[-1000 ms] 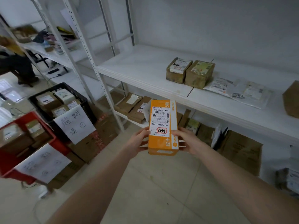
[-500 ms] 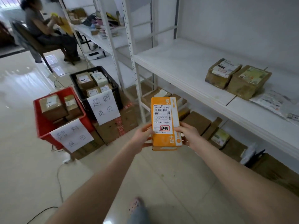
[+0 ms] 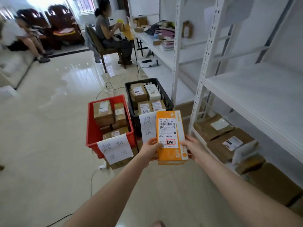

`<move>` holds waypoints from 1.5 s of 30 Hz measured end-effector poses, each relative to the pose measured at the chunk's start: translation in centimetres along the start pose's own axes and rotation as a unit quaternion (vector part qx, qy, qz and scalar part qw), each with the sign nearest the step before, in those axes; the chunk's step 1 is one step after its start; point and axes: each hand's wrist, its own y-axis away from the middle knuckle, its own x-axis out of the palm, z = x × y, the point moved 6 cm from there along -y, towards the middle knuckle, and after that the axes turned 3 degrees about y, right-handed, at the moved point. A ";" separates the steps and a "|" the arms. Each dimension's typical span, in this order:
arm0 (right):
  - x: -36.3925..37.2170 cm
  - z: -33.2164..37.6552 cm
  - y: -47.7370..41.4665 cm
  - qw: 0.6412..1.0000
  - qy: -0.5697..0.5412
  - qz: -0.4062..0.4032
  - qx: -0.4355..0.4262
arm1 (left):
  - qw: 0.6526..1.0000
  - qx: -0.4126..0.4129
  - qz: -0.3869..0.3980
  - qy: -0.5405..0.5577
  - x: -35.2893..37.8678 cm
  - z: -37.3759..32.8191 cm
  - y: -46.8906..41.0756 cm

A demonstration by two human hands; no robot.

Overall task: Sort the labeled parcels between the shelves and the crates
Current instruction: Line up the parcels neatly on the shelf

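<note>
Now that the view has swung off the shelves (image 3: 246, 95) onto the two crates, the orange parcel (image 3: 170, 128) hangs just before the black crate (image 3: 165, 95), with the red crate (image 3: 91, 128) beside it on the floor. The left hand (image 3: 150, 150) and right hand (image 3: 194, 149) keep their grip pinched on its long sides, thumbs in front. Its red stamp (image 3: 170, 142) seems to match the paper signs (image 3: 114, 149), so a crate looks likely. The parcel covers half the black crate's sign, and the fingers behind it are hidden.
</note>
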 end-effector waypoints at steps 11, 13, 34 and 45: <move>14.7 4.4 -11.9 0.996 0.057 0.060 0.027 | 0.994 -0.049 -0.077 0.052 -13.4 -4.3 -9.6; 16.8 5.5 -14.0 0.994 0.077 0.072 0.030 | 0.993 -0.053 -0.090 0.058 -15.1 -5.0 -11.3; 41.2 6.4 -36.1 0.940 0.205 0.216 0.165 | 0.955 -0.177 -0.230 0.054 -36.2 -7.8 -30.4; 51.8 -1.1 -41.3 0.937 0.198 0.187 0.217 | 0.951 -0.191 -0.238 -0.044 -46.7 -2.8 -37.2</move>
